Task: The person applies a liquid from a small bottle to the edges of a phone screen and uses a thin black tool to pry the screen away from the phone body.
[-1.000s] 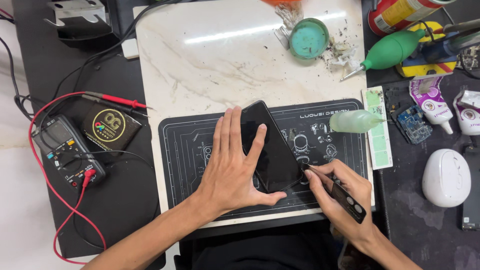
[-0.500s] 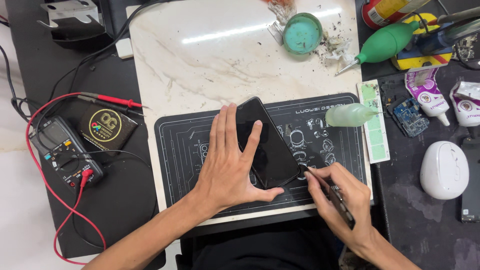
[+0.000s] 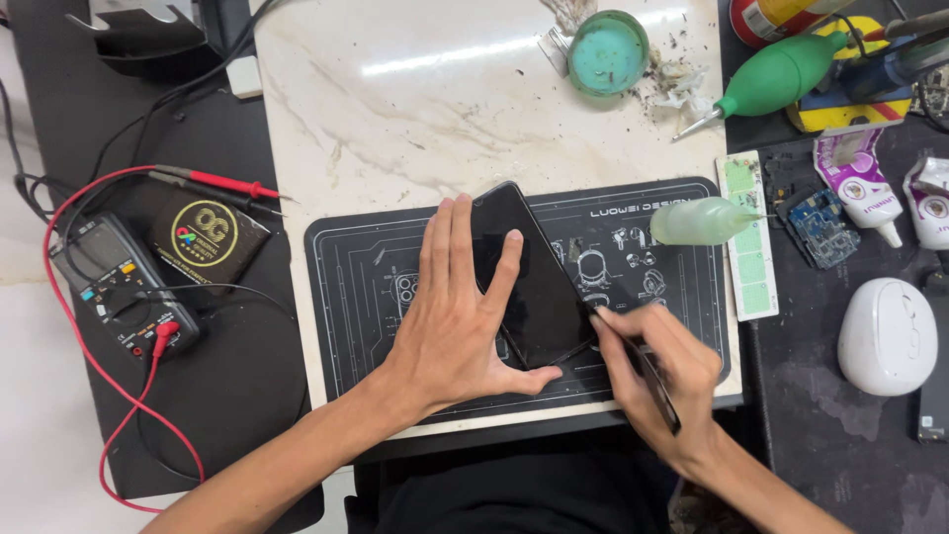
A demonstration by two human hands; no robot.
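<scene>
While your eye runs from the left, you meet the multimeter (image 3: 117,287) with its red lead (image 3: 222,182) on the dark cloth, lying well apart from the work. Next comes the black repair mat (image 3: 376,297) at the near edge of the marble desk (image 3: 395,99), and on it the black smartphone (image 3: 529,272), set at a slant with its far end pointing up and left.

Treat that phone as light, thin and stiff, with a glossy face that looks slippery and likely to crack if flexed. Judge the safest hold to be flat pressure across its face and long edges, never a pinch at one corner.

Your left hand (image 3: 455,316) does just that: it lies open, palm down, fingers spread toward the far side, thumb stretched along the near end of the phone, forearm coming in from the near left.

Your right hand (image 3: 657,381) is closed pen-fashion around a slim dark prying tool (image 3: 647,376), whose tip meets the phone's right edge near the lower corner; the wrist is bent inward, the forearm entering from the near right.

Further right lie a pale green squeeze bottle (image 3: 702,220) and a white mouse (image 3: 888,336).
</scene>
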